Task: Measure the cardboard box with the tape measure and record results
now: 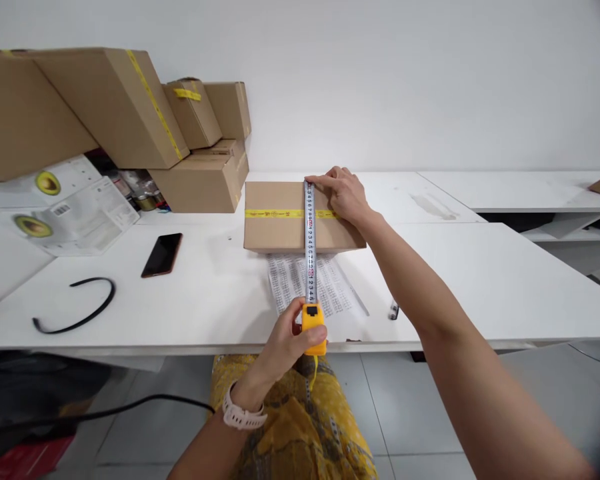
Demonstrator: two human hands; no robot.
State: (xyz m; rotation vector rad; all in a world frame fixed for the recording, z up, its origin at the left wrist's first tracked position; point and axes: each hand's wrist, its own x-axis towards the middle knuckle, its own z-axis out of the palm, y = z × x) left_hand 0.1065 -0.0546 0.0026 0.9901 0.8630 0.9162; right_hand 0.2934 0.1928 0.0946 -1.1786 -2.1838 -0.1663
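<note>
A flat cardboard box [275, 230] with a yellow tape stripe lies on the white table [480, 280]. My left hand [285, 343] grips a yellow tape measure case [313, 327] at the table's near edge. Its blade [309, 247] runs away from me across the box top. My right hand [343, 193] rests on the box's far right part, fingers pressing the blade's end against the far edge. A printed sheet [305, 283] lies under the blade, between box and case.
Several cardboard boxes [130, 107] are stacked at the back left above avocado-printed packages [65, 207]. A black phone [162, 254] and a curved black strap [80, 308] lie at left. A pen [393, 310] sits right of the sheet. A second table [520, 187] stands at right.
</note>
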